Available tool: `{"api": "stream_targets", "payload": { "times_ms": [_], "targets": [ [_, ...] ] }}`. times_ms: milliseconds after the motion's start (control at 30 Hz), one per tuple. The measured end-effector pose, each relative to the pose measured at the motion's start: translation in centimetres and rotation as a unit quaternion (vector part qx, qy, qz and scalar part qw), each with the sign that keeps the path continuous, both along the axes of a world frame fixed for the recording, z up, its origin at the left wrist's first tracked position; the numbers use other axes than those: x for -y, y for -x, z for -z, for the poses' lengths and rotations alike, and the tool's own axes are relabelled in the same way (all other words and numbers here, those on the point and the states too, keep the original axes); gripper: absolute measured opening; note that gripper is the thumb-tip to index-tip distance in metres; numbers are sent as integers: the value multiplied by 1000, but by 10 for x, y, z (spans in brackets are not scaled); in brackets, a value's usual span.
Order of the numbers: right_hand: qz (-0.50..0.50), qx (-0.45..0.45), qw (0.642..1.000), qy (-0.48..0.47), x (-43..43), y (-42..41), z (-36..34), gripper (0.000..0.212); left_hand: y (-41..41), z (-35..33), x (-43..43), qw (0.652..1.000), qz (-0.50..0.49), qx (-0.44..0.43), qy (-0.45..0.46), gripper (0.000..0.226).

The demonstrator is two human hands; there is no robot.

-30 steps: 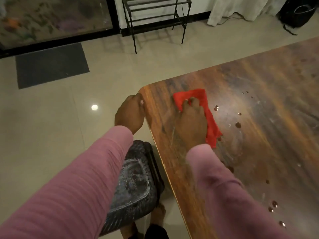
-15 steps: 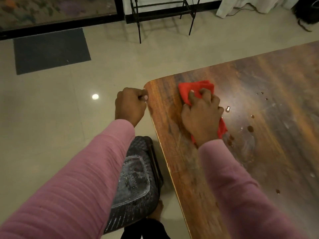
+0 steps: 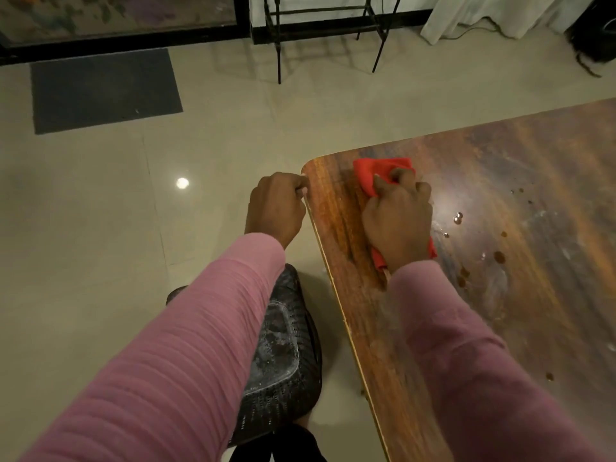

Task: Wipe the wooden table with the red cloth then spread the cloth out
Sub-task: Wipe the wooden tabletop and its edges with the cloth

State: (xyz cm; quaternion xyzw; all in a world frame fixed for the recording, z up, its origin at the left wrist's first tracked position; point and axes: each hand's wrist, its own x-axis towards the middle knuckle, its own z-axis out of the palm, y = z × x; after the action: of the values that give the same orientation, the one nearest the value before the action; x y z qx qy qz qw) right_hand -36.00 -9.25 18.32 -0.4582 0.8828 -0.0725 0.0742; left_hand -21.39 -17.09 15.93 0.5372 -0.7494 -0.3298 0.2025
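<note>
Table [image 3: 533, 195]: wooden, dark streaked grain, its rounded corner near the middle of the view; it fills the right side
Cloth [image 3: 370, 175]: red, bunched, lying on the table just inside the rounded corner; one end shows ahead of the fingers, a smaller bit sticks out by the wrist, the rest is hidden under the hand
Right hand [image 3: 398, 221]: on top of the cloth, palm down, fingers curled round the bunched cloth and pressing it onto the wood
Left hand [image 3: 275, 205]: off the table, just beside its left rim near the corner; fingers curled into a fist, fingertips touching the rim, nothing seen held in it
Sleeves [image 3: 186, 361]: pink, ribbed, covering both arms to the wrists
Drops [image 3: 458, 219]: a few shiny beads of liquid on the wood just right of the right hand; more dark spots are scattered further right and toward the near edge
Smears: pale, dull streaks on the wood right of the drops
Stool [image 3: 283, 345]: dark, woven, on the floor beside the table's left rim, partly hidden under the left arm
Floor [image 3: 83, 228]: pale glossy tiles, with one small bright spot of reflected light left of the left hand
Mat [image 3: 103, 90]: dark grey, flat on the floor at upper left, well apart from the table
Rack [image 3: 278, 45]: thin black metal legs standing at the far wall, top centre
Curtain [image 3: 466, 15]: white, its hem touching the floor at upper right
</note>
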Motion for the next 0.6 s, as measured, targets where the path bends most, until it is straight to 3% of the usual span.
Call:
{"api": "stream_targets", "payload": {
  "times_ms": [267, 600],
  "targets": [
    [-155, -7, 987, 36, 0, -50, 7, 34, -2, 2, 3, 1000, -5, 6, 0, 24],
    [-30, -22, 999, 37, 42, -9, 5, 36, -1, 8, 8, 996, -46, -47, -68, 18]
  ]
}}
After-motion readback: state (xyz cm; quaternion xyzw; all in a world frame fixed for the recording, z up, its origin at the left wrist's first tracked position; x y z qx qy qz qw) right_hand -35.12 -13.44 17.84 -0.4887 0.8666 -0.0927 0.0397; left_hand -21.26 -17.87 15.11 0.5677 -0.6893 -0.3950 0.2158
